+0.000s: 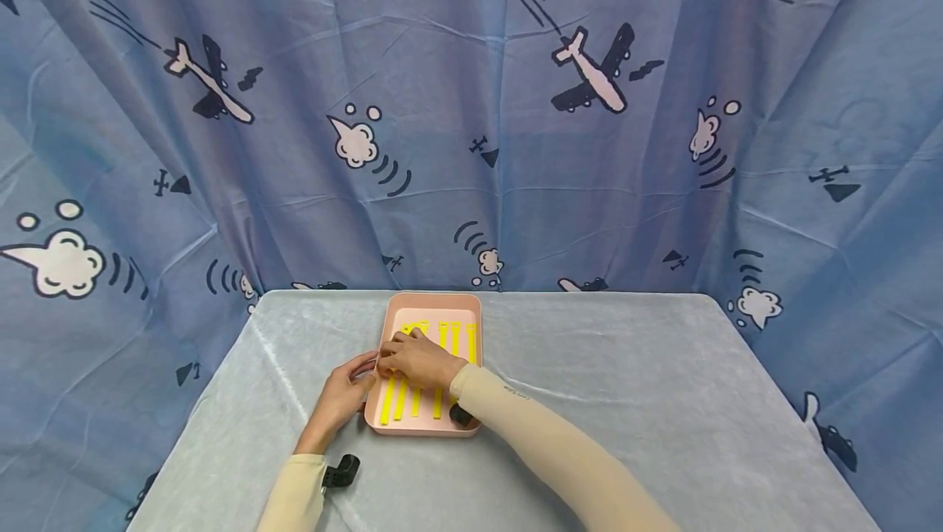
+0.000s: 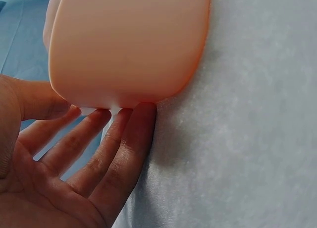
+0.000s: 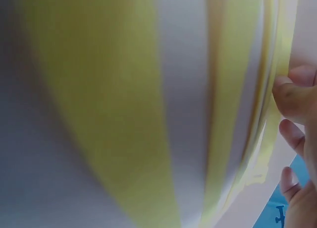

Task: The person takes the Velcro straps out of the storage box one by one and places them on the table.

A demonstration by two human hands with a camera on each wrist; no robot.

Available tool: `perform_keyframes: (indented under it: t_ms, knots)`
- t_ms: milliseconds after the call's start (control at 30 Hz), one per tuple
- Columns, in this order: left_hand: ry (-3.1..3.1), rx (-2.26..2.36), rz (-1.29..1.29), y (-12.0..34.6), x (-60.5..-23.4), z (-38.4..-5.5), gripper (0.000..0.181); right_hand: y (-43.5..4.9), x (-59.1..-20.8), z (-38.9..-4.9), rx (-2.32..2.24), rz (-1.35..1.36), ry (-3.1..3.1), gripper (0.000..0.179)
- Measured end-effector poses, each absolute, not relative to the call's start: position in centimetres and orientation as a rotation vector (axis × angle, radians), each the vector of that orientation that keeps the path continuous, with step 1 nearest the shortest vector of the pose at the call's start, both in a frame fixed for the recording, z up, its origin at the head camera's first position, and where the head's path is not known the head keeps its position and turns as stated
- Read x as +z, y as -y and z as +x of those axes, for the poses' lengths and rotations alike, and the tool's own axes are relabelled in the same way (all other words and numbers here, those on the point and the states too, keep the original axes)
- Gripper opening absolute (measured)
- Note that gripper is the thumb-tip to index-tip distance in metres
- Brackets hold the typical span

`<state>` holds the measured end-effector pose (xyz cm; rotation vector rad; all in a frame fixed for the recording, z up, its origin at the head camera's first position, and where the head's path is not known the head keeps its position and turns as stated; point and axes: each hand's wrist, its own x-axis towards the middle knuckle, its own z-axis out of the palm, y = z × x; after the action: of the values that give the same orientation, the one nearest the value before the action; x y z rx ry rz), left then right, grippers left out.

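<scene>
A pink tray (image 1: pixel 435 432) holds several flat yellow strips (image 1: pixel 438 405) lying lengthwise, some with a wider far end. My right hand (image 1: pixel 421 358) reaches over the tray's left half with bent fingers. Thumb and forefinger of that hand (image 3: pixel 299 101) pinch the edge of a yellow strip (image 3: pixel 270 143) in the right wrist view, the other fingers apart from it. At the tray's left wall, my left hand (image 1: pixel 342 393) touches the outside with extended fingers (image 2: pixel 133 148), its thumb near the rim. My right hand and forearm hide parts of the strips.
The tray stands on a table with a pale grey cloth (image 1: pixel 626 385), left of the middle. Behind the table hangs a blue curtain (image 1: pixel 457 213) printed with planes and clouds. A black wrist camera (image 1: pixel 341 472) sits at my left wrist.
</scene>
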<state>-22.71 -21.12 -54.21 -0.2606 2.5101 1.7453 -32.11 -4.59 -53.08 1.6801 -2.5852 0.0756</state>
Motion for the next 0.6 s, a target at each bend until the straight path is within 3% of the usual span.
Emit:
perform_keyframes:
  t_ms: [333,600]
  knots:
    - [-2.533,1.742,-0.254,21.0,-54.2,-22.8,0.046,4.4,-52.5,-32.0,-0.031,1.665,2.536,0.021]
    - [-2.558,1.737,-0.248,21.0,-54.2,-22.6,0.046,3.6,-51.2,-32.0,0.03,1.574,2.505,0.015]
